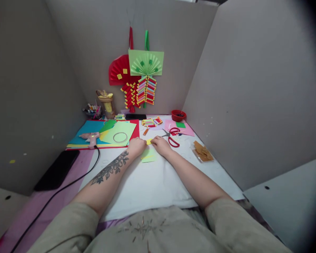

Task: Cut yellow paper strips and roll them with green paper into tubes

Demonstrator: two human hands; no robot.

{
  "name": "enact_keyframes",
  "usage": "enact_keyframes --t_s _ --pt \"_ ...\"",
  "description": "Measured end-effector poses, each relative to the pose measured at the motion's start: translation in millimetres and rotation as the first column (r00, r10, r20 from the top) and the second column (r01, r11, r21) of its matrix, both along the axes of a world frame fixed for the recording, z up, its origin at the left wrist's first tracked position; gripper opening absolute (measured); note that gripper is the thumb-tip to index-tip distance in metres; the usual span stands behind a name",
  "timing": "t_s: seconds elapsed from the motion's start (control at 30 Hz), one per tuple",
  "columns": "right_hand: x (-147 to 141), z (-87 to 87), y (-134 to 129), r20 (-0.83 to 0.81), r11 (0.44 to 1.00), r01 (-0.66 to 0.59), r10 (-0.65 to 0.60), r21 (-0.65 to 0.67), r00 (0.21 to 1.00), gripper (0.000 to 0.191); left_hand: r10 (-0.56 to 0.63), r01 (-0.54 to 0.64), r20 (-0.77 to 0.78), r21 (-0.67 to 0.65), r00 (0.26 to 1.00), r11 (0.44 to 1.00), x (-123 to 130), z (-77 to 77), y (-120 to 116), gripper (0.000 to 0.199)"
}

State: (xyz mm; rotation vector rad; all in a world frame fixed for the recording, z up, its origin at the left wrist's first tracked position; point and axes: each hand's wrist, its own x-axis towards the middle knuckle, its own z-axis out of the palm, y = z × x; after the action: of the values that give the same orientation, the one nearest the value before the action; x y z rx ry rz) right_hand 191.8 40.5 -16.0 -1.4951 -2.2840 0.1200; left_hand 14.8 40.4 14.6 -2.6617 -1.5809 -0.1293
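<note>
A small piece of yellow paper (149,141) lies between my two hands. My left hand (137,146) is closed at its left end, fingers curled. On the opposite end, my right hand (160,144) pinches the same paper, and its fingertips are partly hidden. Just below, a light green paper piece (149,156) with a yellow strip across it rests on the white cloth (144,186). Red-handled scissors (173,141) lie spread beside my right hand, blades pointing towards it.
A pink glue gun (92,139) with a black cord sits on coloured sheets (105,138) at left. Behind are small paper rolls (150,122) and a red bowl (178,115). A clear packet of brown pieces (202,152) lies right. Paper ornaments (146,70) hang at the back.
</note>
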Motion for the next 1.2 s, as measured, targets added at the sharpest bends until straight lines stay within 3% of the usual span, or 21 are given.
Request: enact_keyframes --t_s 0.2,0.37,0.57,0.83,1.2 --pt "-6.8 6.8 8.2 0.185 0.998 0.018 -0.008 -0.053 0.983 0.025 0.012 -0.011 -0.004 0.019 1.0 1.0 -1.0 -1.9 -0.4 0.035" --pt "-9.6 10.9 5.6 0.228 0.997 0.055 -0.042 -0.052 0.973 0.025 0.006 -0.006 0.012 0.031 1.0 0.999 -0.7 -4.8 -0.7 0.03" --pt "-12.3 10.0 2.9 0.179 0.994 0.1 -0.09 -0.05 0.98 0.026 -0.014 0.008 0.08 0.07 0.997 0.998 -2.4 -8.5 -0.1 0.027" --pt "-12.2 7.6 2.7 0.114 0.998 0.057 -0.053 -0.03 0.992 0.02 0.007 -0.022 0.215 0.065 0.977 0.998 -7.6 -11.1 6.3 0.026" --pt "-13.5 1.1 16.9 0.064 0.975 0.191 -0.185 -0.116 0.981 0.024 0.16 -0.156 0.302 -0.04 0.94 0.987 -6.4 -14.2 15.7 0.026"
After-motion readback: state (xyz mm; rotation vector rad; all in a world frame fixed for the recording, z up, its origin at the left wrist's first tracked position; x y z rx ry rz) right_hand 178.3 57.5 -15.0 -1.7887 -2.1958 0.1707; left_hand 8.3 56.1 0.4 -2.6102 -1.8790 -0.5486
